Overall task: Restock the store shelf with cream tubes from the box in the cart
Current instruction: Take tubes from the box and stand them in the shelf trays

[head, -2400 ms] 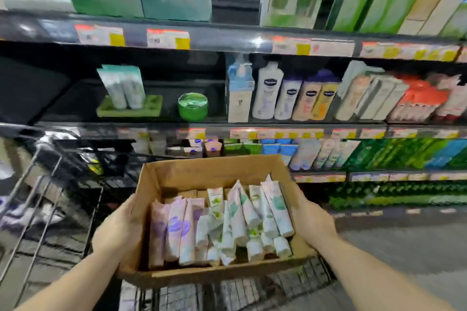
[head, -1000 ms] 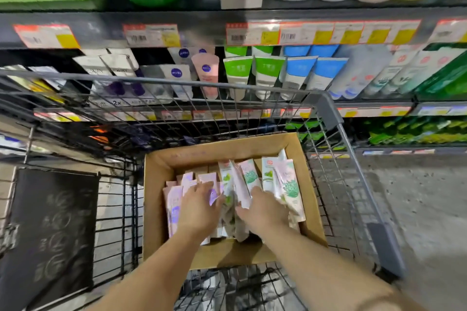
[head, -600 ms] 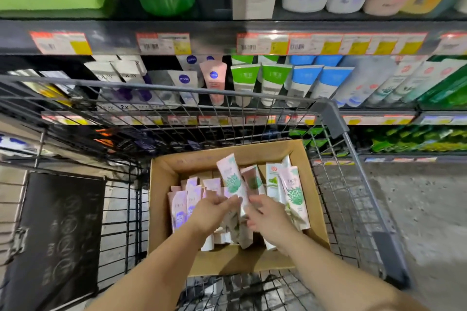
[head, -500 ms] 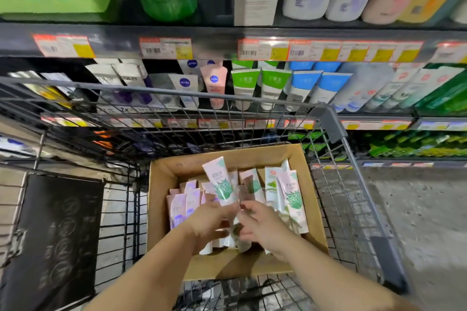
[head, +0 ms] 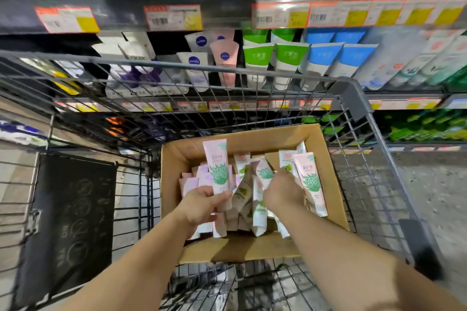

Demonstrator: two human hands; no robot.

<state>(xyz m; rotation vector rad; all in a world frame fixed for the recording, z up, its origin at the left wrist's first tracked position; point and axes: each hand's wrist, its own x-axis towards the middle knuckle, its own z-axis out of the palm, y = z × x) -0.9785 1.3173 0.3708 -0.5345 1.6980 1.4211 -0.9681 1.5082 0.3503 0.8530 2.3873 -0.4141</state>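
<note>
An open cardboard box (head: 174, 159) sits in a wire shopping cart (head: 353, 91) and holds several cream tubes. My left hand (head: 202, 203) is shut on a pale pink tube with a green leaf print (head: 217, 169), held upright above the other tubes. My right hand (head: 281, 190) is down among the tubes in the middle of the box, fingers curled around another pink and green tube (head: 264, 171); how firmly it grips is partly hidden. A matching tube (head: 309, 179) leans against the box's right side. Purple-printed tubes (head: 192, 182) lie at the left.
Behind the cart stands the store shelf (head: 227, 15) with price labels along its edge. Beneath it hang Nivea tubes (head: 194, 63), green-capped tubes (head: 257, 58) and blue-capped tubes (head: 326, 58). A grey floor (head: 434, 189) lies to the right of the cart.
The box went from being held in both hands to resting in the cart. My left hand has since lifted one pink tube upright, and my right hand keeps sorting among the tubes.
</note>
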